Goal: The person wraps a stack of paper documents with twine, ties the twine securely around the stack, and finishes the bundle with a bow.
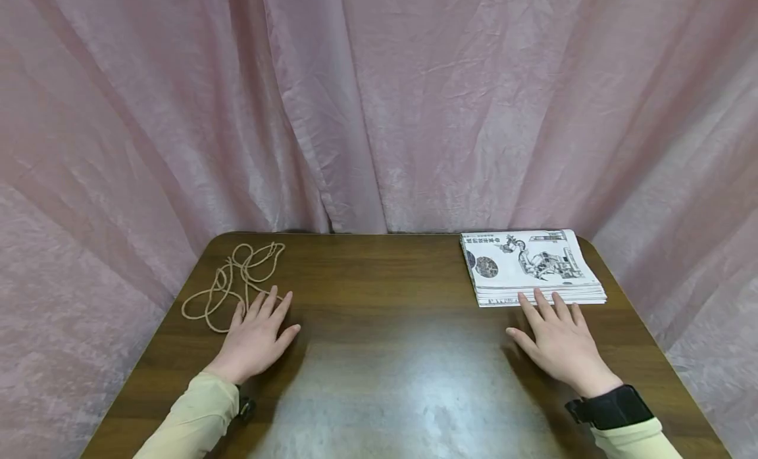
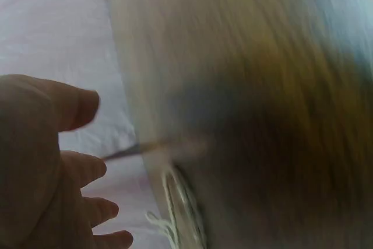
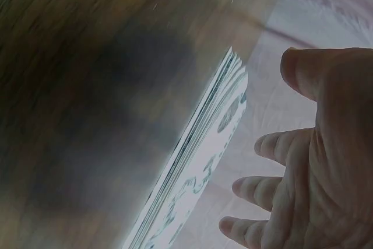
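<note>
A thin beige rope [image 1: 220,281] lies in loose loops at the table's back left; part of it also shows in the left wrist view as a pale loop of rope [image 2: 182,202]. My left hand [image 1: 253,340] is palm down with fingers spread, its fingertips overlapping the rope's near edge in the head view. At the back right lies a stack of folded newspapers [image 1: 527,265], the top sheet printed with a scooter-like vehicle. My right hand [image 1: 562,347] is spread palm down, fingertips at the stack's near edge. Both hands hold nothing.
The brown wooden table [image 1: 379,301] has rounded back corners and a glossy reflection at its front middle. A pink velvet curtain [image 1: 426,117] hangs right behind it and along both sides. A black band [image 1: 616,408] circles the right wrist.
</note>
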